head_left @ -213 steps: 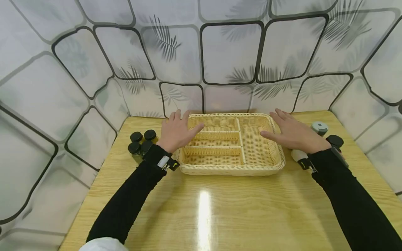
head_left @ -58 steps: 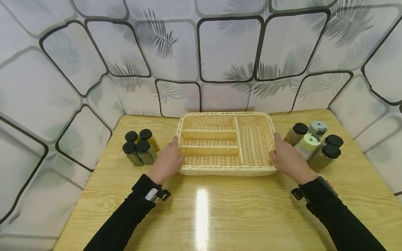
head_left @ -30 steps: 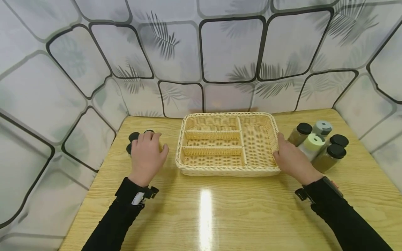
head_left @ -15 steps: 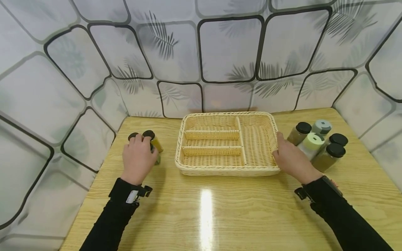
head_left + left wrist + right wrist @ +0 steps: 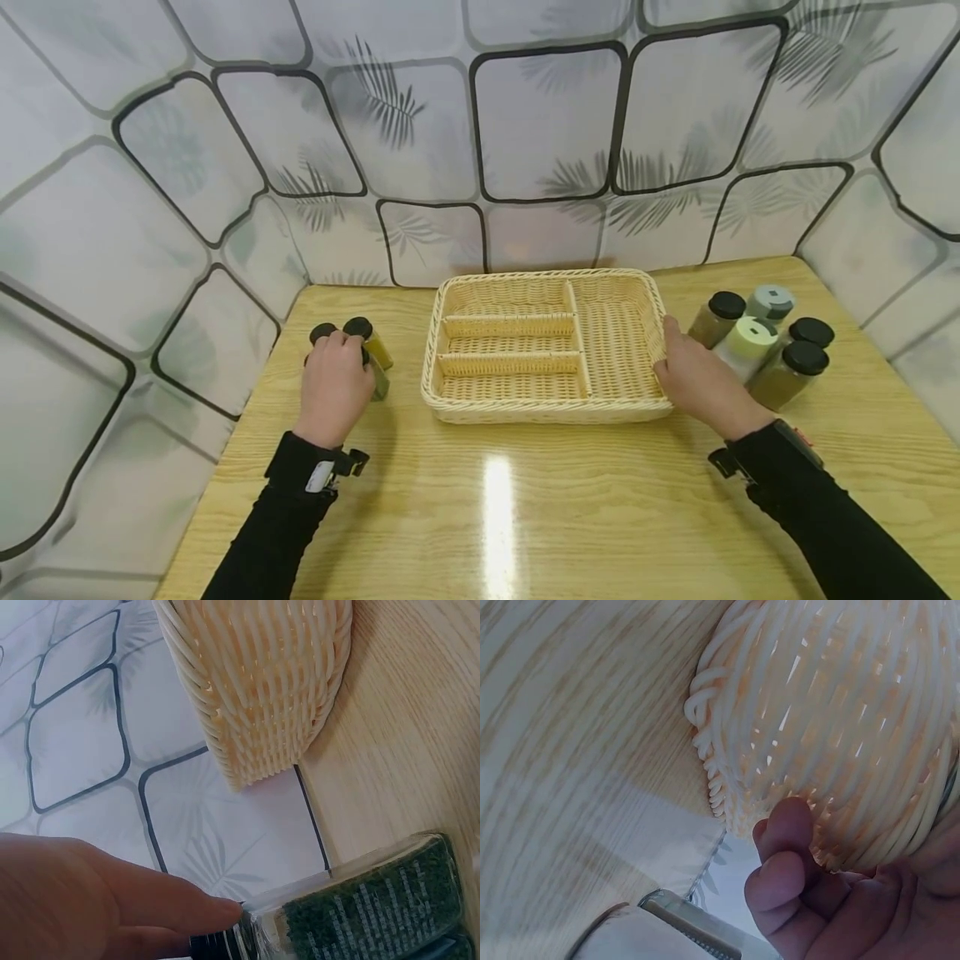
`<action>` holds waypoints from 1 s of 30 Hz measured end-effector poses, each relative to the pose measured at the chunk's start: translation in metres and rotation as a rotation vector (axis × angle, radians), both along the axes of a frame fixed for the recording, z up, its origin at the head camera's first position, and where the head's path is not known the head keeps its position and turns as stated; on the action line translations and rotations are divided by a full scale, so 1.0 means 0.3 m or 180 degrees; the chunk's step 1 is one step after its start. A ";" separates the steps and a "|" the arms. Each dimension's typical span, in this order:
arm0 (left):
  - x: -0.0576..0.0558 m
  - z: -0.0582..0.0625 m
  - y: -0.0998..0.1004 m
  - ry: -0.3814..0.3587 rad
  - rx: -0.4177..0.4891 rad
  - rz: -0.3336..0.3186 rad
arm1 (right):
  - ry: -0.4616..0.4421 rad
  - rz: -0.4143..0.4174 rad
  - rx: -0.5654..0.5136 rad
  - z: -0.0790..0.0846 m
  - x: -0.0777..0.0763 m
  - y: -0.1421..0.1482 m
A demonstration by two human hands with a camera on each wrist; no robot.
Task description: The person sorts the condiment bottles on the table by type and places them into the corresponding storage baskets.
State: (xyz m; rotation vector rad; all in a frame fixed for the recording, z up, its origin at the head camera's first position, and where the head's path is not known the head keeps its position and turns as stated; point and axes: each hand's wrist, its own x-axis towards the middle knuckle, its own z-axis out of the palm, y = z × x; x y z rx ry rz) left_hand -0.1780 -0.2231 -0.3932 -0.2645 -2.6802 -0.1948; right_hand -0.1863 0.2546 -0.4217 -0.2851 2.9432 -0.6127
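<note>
My left hand (image 5: 336, 387) is over the small group of spice jars at the left, thumb and fingers pinching the black cap of one jar. In the left wrist view this spice jar (image 5: 367, 907) is clear, with printed lettering and dark green dried herbs inside. The hand hides part of the group in the head view. My right hand (image 5: 697, 375) grips the right end of a pale wicker basket (image 5: 547, 412), which is split into several compartments with nothing in them. In the right wrist view its fingers curl at the woven wall (image 5: 840, 712).
A black-capped jar of yellow spice (image 5: 375, 340) stands behind the left hand. Several larger jars crowd beside the right hand, among them one with a pale green cap (image 5: 752, 333). Patterned cloth (image 5: 555, 125) borders the wooden table (image 5: 600, 500) at the back and sides.
Both hands hovered over the basket, then gripped its two ends. The left hand has since let go and moved left to the jars, taking one by its cap. The right hand stays on the basket.
</note>
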 end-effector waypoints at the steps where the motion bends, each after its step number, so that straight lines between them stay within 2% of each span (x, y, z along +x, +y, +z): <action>1: 0.002 0.000 0.001 -0.0026 0.0021 -0.0011 | -0.0004 0.0005 -0.0012 -0.001 0.001 -0.001; 9: 0.009 -0.001 0.006 -0.0171 0.0207 -0.0069 | -0.0054 -0.0012 -0.0055 -0.007 0.001 -0.003; 17: 0.011 0.020 0.019 -0.0123 0.0349 -0.0224 | -0.0020 -0.0021 -0.0058 0.001 -0.001 -0.003; 25: 0.005 0.098 0.054 -0.0042 0.0522 -0.0367 | -0.0005 -0.0017 -0.0055 0.002 0.000 -0.002; 30: -0.019 0.163 0.086 0.0007 0.0582 -0.0422 | 0.0008 -0.0018 -0.0031 0.001 0.003 -0.001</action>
